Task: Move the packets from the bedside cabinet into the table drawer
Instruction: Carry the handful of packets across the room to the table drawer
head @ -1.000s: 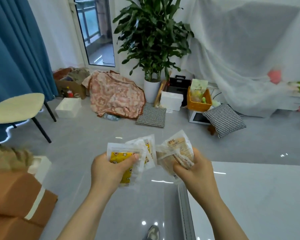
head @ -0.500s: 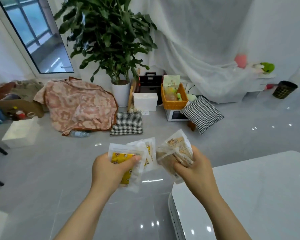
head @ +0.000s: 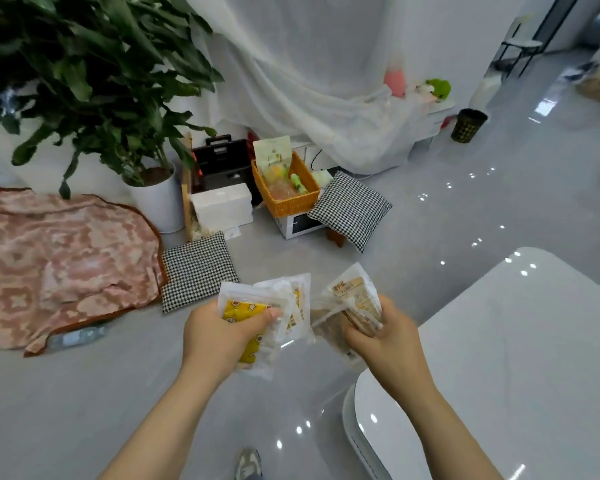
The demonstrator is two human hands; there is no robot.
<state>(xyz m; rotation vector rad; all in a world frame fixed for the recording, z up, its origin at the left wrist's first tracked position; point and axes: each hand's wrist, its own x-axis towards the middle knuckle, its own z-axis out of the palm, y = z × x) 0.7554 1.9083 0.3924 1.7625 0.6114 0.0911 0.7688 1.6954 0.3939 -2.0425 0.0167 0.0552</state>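
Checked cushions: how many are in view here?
2. One cushion lies flat beside the pink blanket; the other cushion sits tilted beside the white appliance under the orange basket. None appears hidden.

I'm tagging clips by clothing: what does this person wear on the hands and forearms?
Nothing that shows. The bare left hand and bare right hand carry no gloves, and no ring, watch or bracelet is visible. The left forearm and right forearm are uncovered down to the picture's lower edge, so no sleeve appears.
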